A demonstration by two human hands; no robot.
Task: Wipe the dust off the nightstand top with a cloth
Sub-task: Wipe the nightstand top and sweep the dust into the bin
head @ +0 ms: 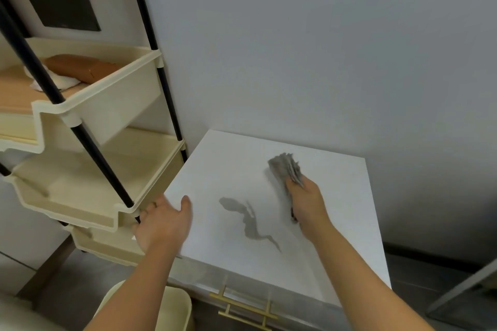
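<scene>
Currently the right hand [306,201] grips a bunched grey cloth [286,169], fingers curled round it. The cloth's free end sticks out ahead of the knuckles and is pressed down on the white nightstand top [344,209], right of centre and toward the back. The left hand [164,220] is at the top's left edge with the thumb lying on the surface and the fingers, fairly straight, going down over the side. It holds nothing and looks relaxed rather than clamped. A grey streaky mark [247,220] sits on the surface between the two hands, nearer the front, apart from the cloth; can't tell if it is damp or dust. The nightstand stands against a plain grey wall [322,48]. Two gold bar handles [242,309] show on its front, below the near edge. Just left of it, almost touching, is a cream tiered trolley [88,115] with black poles [164,75]. Its upper tray holds a brown item [78,67] lying on a white rag [59,83]; what the brown item is can't be told. A cream bin [161,306] sits low, under the left forearm, partly hidden. The floor [414,279] on the right is dark. The picture is slightly blurred around the cloth.
</scene>
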